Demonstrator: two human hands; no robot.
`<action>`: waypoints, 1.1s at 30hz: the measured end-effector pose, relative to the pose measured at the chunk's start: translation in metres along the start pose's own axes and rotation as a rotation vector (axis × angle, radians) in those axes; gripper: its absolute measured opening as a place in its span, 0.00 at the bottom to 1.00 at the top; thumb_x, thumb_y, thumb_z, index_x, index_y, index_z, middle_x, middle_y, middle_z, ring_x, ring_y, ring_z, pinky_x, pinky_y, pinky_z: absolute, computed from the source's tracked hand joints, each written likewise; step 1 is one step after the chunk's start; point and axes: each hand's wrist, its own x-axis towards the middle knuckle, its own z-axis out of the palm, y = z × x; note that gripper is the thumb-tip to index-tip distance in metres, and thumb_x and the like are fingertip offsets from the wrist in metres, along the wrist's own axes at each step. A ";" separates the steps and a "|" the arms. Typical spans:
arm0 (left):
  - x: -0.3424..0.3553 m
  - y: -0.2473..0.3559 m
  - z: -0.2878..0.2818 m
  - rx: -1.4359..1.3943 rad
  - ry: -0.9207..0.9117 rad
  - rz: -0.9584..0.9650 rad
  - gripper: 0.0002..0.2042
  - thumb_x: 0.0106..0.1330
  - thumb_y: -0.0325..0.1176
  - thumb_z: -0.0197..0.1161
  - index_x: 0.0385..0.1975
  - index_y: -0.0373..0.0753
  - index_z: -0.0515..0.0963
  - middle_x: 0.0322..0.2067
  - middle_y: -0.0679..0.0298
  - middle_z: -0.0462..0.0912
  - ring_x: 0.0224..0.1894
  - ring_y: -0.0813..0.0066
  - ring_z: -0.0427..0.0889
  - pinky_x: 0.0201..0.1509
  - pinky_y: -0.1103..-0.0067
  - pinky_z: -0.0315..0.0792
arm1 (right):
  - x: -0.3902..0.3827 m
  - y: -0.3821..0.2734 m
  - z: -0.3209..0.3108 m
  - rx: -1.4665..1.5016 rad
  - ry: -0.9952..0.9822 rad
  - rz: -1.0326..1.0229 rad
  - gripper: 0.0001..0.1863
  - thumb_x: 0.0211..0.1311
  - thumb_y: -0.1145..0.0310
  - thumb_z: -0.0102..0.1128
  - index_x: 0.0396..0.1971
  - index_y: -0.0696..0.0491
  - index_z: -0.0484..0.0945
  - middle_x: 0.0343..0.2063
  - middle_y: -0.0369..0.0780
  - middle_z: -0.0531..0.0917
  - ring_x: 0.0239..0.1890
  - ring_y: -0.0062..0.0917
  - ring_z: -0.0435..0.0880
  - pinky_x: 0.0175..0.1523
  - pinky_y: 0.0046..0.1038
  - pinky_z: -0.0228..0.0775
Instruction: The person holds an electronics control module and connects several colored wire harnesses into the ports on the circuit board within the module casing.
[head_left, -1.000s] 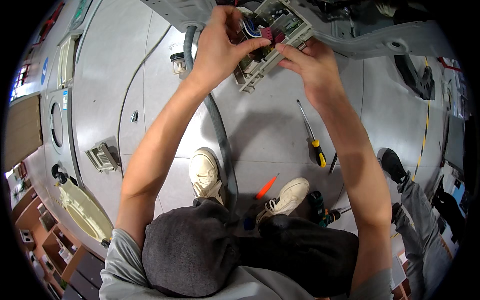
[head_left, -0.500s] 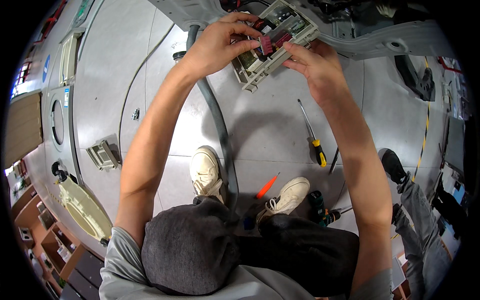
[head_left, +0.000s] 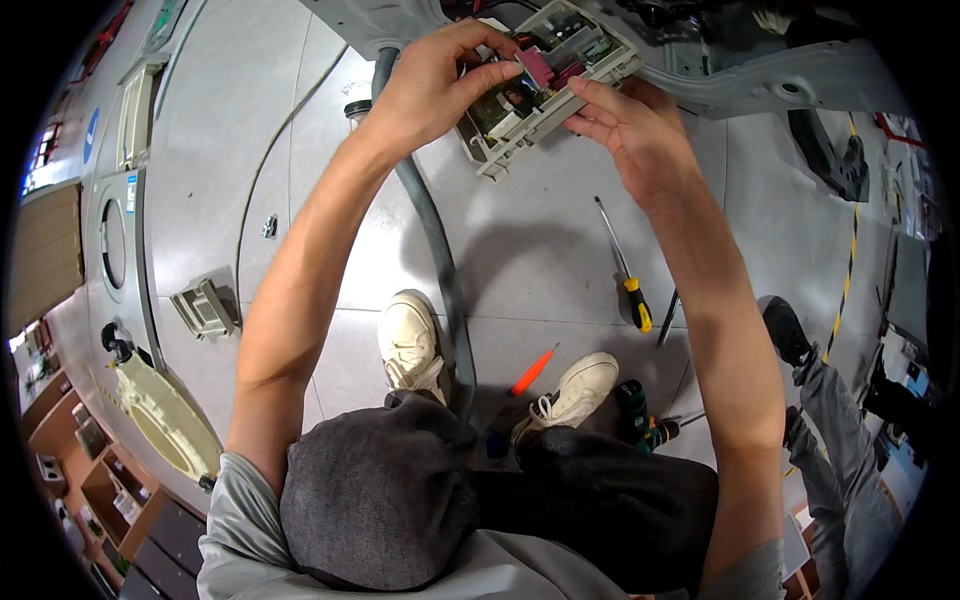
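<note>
Repositioning the control board module between both hands

Holding the control board module (head_left: 545,75) aloft, the person had raised and tilted it further than half a second before, so that its long edge ran up toward the grey appliance chassis (head_left: 760,80) overhead. The left hand (head_left: 435,85) had shifted its fingers onto the upper face of the module, thumb and forefinger pinching near the pink connector (head_left: 535,65). The right hand (head_left: 635,130) gripped the lower right edge, fingers curled under the plastic housing. Both hands were closed on the module; neither was free. Judged from this, work on the connectors was under way, and the module remained off the floor, just below the chassis.

A grey corrugated hose (head_left: 440,270) ran down from the chassis, passing between the person's white shoes (head_left: 410,340). On the smooth grey floor (head_left: 300,150) lay a yellow-handled screwdriver (head_left: 625,270), an orange-handled tool (head_left: 532,372) near the right shoe, and a green cordless driver (head_left: 640,415). A small grey plastic part (head_left: 205,308) lay well apart to the left, near a cream-coloured appliance panel (head_left: 165,415). A yellow-and-black floor marking (head_left: 850,250) ran along the right side, where another person's leg (head_left: 830,400) was in view.
</note>
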 end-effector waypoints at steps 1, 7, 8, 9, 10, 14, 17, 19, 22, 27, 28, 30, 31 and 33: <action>0.000 0.002 0.000 -0.033 -0.013 -0.045 0.10 0.65 0.33 0.60 0.41 0.35 0.76 0.35 0.68 0.77 0.33 0.84 0.73 0.37 0.83 0.69 | 0.000 0.000 0.000 0.003 0.000 -0.001 0.17 0.57 0.71 0.62 0.45 0.60 0.73 0.43 0.42 0.80 0.47 0.28 0.80 0.53 0.33 0.72; 0.005 0.013 0.001 -0.111 -0.017 -0.046 0.11 0.65 0.34 0.60 0.41 0.35 0.76 0.33 0.69 0.78 0.32 0.82 0.74 0.38 0.83 0.70 | 0.002 0.005 -0.006 -0.012 -0.077 -0.029 0.18 0.58 0.72 0.61 0.48 0.60 0.72 0.44 0.41 0.80 0.47 0.27 0.80 0.54 0.32 0.72; 0.007 0.012 0.001 -0.088 -0.018 -0.021 0.11 0.64 0.34 0.61 0.42 0.35 0.76 0.33 0.68 0.79 0.32 0.81 0.75 0.38 0.82 0.71 | 0.003 0.006 -0.007 -0.016 -0.085 -0.034 0.19 0.58 0.72 0.61 0.49 0.59 0.71 0.44 0.41 0.80 0.48 0.27 0.80 0.54 0.32 0.72; 0.008 0.012 0.001 -0.065 -0.020 0.004 0.12 0.64 0.35 0.61 0.42 0.35 0.76 0.33 0.68 0.79 0.32 0.81 0.76 0.38 0.82 0.71 | 0.004 0.008 -0.007 -0.024 -0.087 -0.032 0.19 0.58 0.72 0.61 0.49 0.59 0.71 0.45 0.41 0.79 0.48 0.26 0.79 0.54 0.32 0.72; 0.011 0.017 0.000 0.014 -0.038 0.079 0.09 0.63 0.32 0.61 0.39 0.35 0.76 0.32 0.64 0.79 0.32 0.75 0.76 0.37 0.79 0.71 | 0.004 0.009 -0.008 -0.032 -0.085 -0.030 0.19 0.58 0.72 0.61 0.49 0.59 0.71 0.45 0.40 0.79 0.48 0.26 0.79 0.54 0.32 0.72; 0.020 0.026 -0.006 0.129 -0.083 0.277 0.04 0.60 0.27 0.59 0.32 0.36 0.77 0.30 0.57 0.76 0.36 0.60 0.76 0.39 0.72 0.70 | 0.002 0.006 -0.005 -0.071 -0.094 -0.022 0.20 0.58 0.72 0.61 0.50 0.58 0.71 0.45 0.39 0.78 0.48 0.24 0.78 0.53 0.31 0.73; 0.024 0.026 -0.006 0.111 -0.116 0.273 0.04 0.59 0.26 0.60 0.32 0.35 0.77 0.29 0.56 0.75 0.37 0.58 0.75 0.40 0.71 0.69 | 0.003 0.007 -0.004 -0.057 -0.102 -0.027 0.20 0.58 0.71 0.62 0.50 0.57 0.71 0.45 0.39 0.78 0.48 0.23 0.78 0.53 0.31 0.72; 0.026 0.026 -0.006 0.122 -0.132 0.286 0.04 0.59 0.26 0.60 0.32 0.35 0.77 0.29 0.56 0.75 0.36 0.58 0.75 0.40 0.71 0.69 | 0.002 0.007 -0.002 -0.056 -0.100 -0.040 0.20 0.58 0.71 0.62 0.50 0.57 0.71 0.45 0.39 0.78 0.48 0.24 0.78 0.53 0.32 0.72; 0.028 0.026 -0.007 0.140 -0.138 0.335 0.04 0.59 0.26 0.60 0.32 0.35 0.78 0.29 0.56 0.75 0.36 0.59 0.75 0.40 0.71 0.69 | 0.002 0.005 -0.001 -0.061 -0.086 -0.049 0.21 0.57 0.71 0.62 0.51 0.57 0.71 0.46 0.39 0.78 0.48 0.24 0.78 0.53 0.32 0.72; 0.031 0.025 -0.007 0.115 -0.167 0.320 0.05 0.57 0.25 0.61 0.32 0.35 0.80 0.29 0.57 0.76 0.35 0.60 0.75 0.40 0.71 0.69 | 0.003 0.006 -0.004 -0.029 -0.107 -0.035 0.21 0.57 0.71 0.62 0.51 0.57 0.71 0.46 0.39 0.78 0.48 0.24 0.78 0.52 0.31 0.73; 0.033 0.024 -0.007 0.119 -0.168 0.323 0.05 0.57 0.25 0.61 0.32 0.35 0.80 0.29 0.57 0.76 0.35 0.60 0.75 0.40 0.71 0.70 | 0.002 0.004 -0.003 -0.028 -0.104 -0.032 0.21 0.57 0.71 0.62 0.51 0.57 0.71 0.46 0.39 0.78 0.48 0.24 0.78 0.52 0.31 0.73; 0.035 0.025 -0.008 0.129 -0.170 0.329 0.05 0.56 0.25 0.62 0.32 0.35 0.81 0.29 0.57 0.76 0.35 0.60 0.75 0.40 0.72 0.70 | 0.002 0.004 -0.002 -0.031 -0.101 -0.031 0.21 0.57 0.71 0.62 0.51 0.58 0.71 0.46 0.39 0.78 0.48 0.25 0.78 0.52 0.31 0.73; 0.036 0.027 -0.009 0.159 -0.170 0.361 0.06 0.56 0.25 0.62 0.33 0.35 0.80 0.29 0.57 0.76 0.35 0.61 0.75 0.40 0.72 0.70 | 0.002 0.004 -0.002 -0.035 -0.100 -0.036 0.21 0.57 0.71 0.62 0.51 0.58 0.71 0.46 0.40 0.78 0.48 0.25 0.78 0.52 0.32 0.73; 0.037 0.031 -0.010 0.220 -0.169 0.427 0.08 0.55 0.25 0.62 0.35 0.35 0.79 0.28 0.57 0.76 0.36 0.61 0.75 0.41 0.72 0.70 | 0.003 0.004 -0.003 -0.040 -0.095 -0.044 0.21 0.57 0.71 0.62 0.50 0.58 0.71 0.46 0.40 0.78 0.48 0.25 0.78 0.52 0.32 0.73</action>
